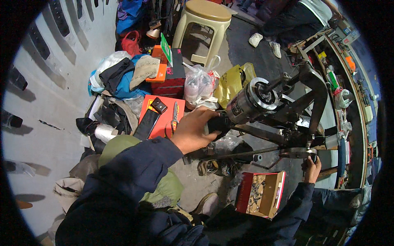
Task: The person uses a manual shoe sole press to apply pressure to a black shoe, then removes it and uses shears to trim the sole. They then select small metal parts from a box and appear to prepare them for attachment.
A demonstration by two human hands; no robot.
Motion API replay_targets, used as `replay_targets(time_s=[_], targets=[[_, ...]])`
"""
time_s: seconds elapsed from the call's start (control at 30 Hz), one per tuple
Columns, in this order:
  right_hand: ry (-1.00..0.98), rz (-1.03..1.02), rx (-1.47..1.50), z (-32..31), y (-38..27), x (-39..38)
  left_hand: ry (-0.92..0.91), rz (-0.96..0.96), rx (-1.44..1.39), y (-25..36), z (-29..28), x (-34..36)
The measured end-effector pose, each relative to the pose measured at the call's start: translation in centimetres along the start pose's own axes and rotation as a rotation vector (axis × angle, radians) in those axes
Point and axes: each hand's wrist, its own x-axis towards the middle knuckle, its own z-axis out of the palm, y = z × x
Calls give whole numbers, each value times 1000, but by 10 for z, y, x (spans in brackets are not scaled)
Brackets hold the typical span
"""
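Note:
A dark metal machine (316,88), which looks like a hand-cranked stitching machine, stands in front of me on the right. My left hand (196,128) is closed round a black rounded part (218,125) beside the machine's silver cylinder (241,105); the fingers hide much of it. Low on the machine, my right hand (312,169) pinches a small dark thing at the edge of a round metal plate (296,152), under an upright rod. What that thing is cannot be made out.
An open red box (245,192) of small metal pieces lies below the machine. Scissors (175,116) rest on a red box at left, near clothes and bags. A cream stool (204,30) stands behind. At upper right is a person (293,20), beside a cluttered shelf (353,82).

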Motion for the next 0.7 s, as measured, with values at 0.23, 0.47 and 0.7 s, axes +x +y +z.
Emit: replay_targets(time_s=[0.23,0.47,0.7], targets=[[36,-377,-380,-1,133,34,-18,-18,43,2,-2,-1],[-433,371,32,89,104,-31,177,120,-134,11,-13,7],[-300,490,139,122,13,-61,244,360,28,39,-16,-2]])
